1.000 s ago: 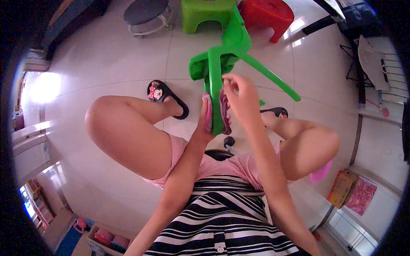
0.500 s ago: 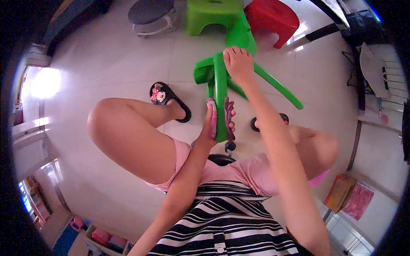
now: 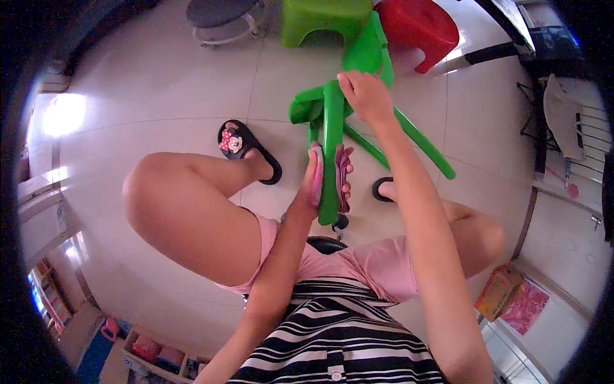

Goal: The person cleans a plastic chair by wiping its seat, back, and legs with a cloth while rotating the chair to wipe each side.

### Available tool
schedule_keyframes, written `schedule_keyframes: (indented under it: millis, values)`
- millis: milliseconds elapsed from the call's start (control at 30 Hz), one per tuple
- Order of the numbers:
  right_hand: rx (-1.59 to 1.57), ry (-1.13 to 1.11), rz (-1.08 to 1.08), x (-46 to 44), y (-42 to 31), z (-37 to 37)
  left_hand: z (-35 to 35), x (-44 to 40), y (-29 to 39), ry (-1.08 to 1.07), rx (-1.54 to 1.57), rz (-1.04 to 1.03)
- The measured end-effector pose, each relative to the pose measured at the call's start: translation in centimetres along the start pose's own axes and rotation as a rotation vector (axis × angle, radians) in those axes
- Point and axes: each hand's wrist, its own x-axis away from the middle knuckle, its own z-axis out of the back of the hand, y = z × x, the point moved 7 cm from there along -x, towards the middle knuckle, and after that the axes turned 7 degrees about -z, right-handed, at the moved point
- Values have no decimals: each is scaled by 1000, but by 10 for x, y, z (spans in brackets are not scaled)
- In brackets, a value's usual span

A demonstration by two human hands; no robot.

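A green plastic chair is tipped over between my knees, one of its legs pointing toward me. My left hand is closed around that leg with a pink and maroon cloth folded between palm, fingers and plastic. Its fingertips show on the leg's right side. Higher up, my right hand grips the chair near the top of the same leg, with its fingers curled and partly hidden.
Behind the chair stand a lighter green stool, a red stool and a dark round stool on a metal base. Black slippers are on my feet. A cardboard box is at the lower right, a box of items at the lower left.
The chair has shifted slightly, its near leg end now lower in view and its far part a little to the right. Both hands keep their hold; the view has moved a little.
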Motion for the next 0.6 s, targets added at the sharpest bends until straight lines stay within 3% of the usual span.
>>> schedule_keyframes:
  millis: [333, 600]
  values:
    - [1, -5, -74, -4, 1, 2, -12, -33, 36, 64, -150, -51]
    - [-5, -14, -55, -7, -1, 2, -16, -71, 61, 39, -90, -47]
